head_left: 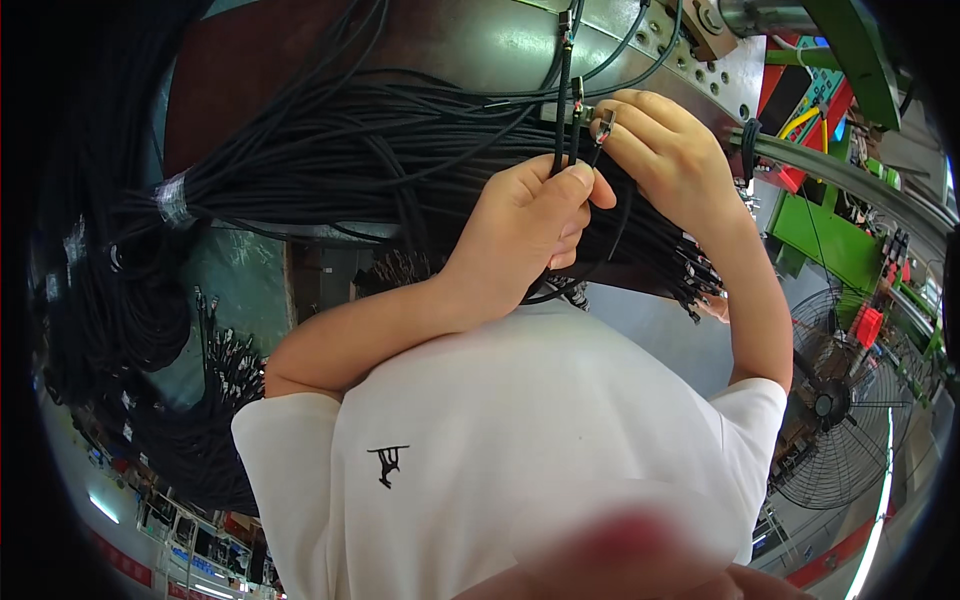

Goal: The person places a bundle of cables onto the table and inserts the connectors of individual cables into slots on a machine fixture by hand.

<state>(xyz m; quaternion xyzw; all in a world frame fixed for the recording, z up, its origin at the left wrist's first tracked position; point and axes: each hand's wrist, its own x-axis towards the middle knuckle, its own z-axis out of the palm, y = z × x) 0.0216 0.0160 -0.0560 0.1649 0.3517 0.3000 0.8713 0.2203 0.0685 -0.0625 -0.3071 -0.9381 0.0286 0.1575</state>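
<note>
My left hand (525, 225) is closed round several black cables (562, 120), thumb pressed on top, their ends pointing up and away from me. Small metal connectors with bits of coloured wire show at the tips. To its right, my right hand (672, 155) has its fingers bent and drawn together at one cable's metal connector (605, 124); its thumb is hidden. Beneath both hands, a thick bundle of black cables (330, 165) lies across the bench. A small pale metal block (560, 113) sits just behind the cable ends.
Clear tape (174, 200) binds the bundle at the left, where more cables (130, 320) hang down. The dark bench top (240, 80) meets a drilled metal plate (700, 70) at the back right. A metal rail (860, 165), green machine parts (825, 235) and a caged fan (830, 400) stand right.
</note>
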